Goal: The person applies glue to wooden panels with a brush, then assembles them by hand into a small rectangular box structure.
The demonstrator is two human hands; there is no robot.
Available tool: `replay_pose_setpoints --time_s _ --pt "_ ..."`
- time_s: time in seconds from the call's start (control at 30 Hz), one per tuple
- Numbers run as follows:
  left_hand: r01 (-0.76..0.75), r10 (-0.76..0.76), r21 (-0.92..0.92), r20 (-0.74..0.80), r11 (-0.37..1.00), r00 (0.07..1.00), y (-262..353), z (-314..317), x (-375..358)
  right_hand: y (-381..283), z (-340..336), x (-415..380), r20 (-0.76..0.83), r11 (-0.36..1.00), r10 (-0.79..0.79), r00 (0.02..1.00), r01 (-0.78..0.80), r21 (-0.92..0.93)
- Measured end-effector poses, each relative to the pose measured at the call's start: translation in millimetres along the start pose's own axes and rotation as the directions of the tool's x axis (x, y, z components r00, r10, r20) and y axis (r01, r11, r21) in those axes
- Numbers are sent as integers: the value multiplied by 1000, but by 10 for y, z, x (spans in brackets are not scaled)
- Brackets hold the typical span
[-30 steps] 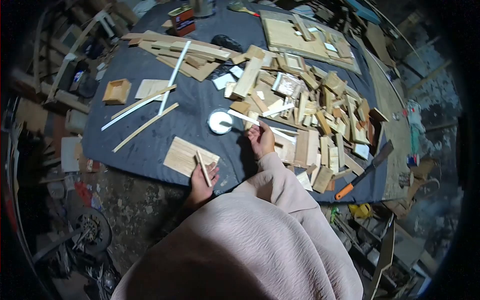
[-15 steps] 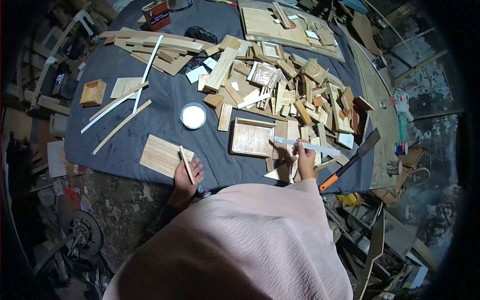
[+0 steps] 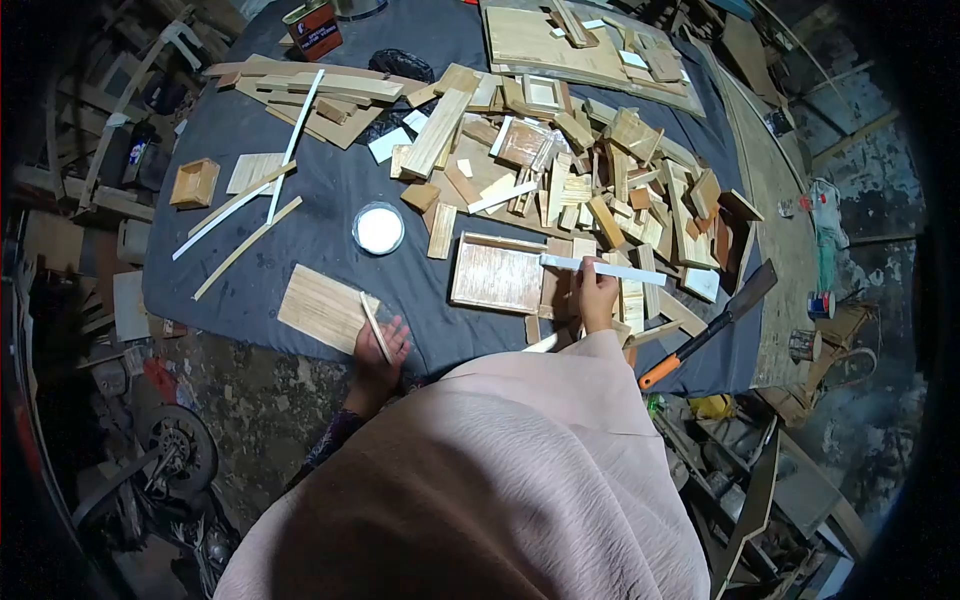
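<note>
My left hand (image 3: 392,345), palm up at the table's near edge, holds a short thin wooden strip (image 3: 372,320) between thumb and fingers. A rectangular wooden panel (image 3: 325,308) lies flat just beside it. In my right hand (image 3: 598,298) is a long flat white strip (image 3: 637,273), gripped near its middle. Its left end reaches the right edge of a shallow wooden box (image 3: 497,277), which sits open side up on the dark cloth. A round tub of white stuff (image 3: 379,230) stands between the panel and the box.
A heap of wood offcuts (image 3: 570,170) spreads behind the box. To the right lies a long-bladed tool with an orange-ended handle (image 3: 660,371). Thin strips (image 3: 250,240) and a small wooden box (image 3: 194,183) are at left. A red tin (image 3: 313,32) stands at the back.
My right hand has shifted slightly left with the white strip, whose left end is now at the box's edge. The left hand keeps hold of the wooden strip. The view has shifted slightly.
</note>
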State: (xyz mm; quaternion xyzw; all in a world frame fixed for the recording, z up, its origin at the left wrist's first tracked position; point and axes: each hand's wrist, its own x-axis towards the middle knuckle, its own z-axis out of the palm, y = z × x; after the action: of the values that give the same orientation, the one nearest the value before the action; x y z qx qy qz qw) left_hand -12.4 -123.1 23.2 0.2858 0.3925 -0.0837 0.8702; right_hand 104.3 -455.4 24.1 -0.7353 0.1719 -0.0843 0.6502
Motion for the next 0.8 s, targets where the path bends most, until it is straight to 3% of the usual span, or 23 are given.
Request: replay_pose_setpoints --time_s 0.33,0.53,0.77,0.8 --pt "-15 15 -20 19 1000 1000 -50 31 -11 26 4 -26 123 942 -118 985 150 -299" --pt "-3 3 -16 -16 1000 1000 -51 102 -51 -19 49 -23 155 920 -216 964 255 -299" --pt "-17 16 -4 -36 1000 999 -48 137 -68 -193 98 -59 238 871 -188 953 273 -407" --pt "-16 16 -5 -36 1000 999 -48 133 -67 -188 106 -48 212 860 -247 946 315 -402"
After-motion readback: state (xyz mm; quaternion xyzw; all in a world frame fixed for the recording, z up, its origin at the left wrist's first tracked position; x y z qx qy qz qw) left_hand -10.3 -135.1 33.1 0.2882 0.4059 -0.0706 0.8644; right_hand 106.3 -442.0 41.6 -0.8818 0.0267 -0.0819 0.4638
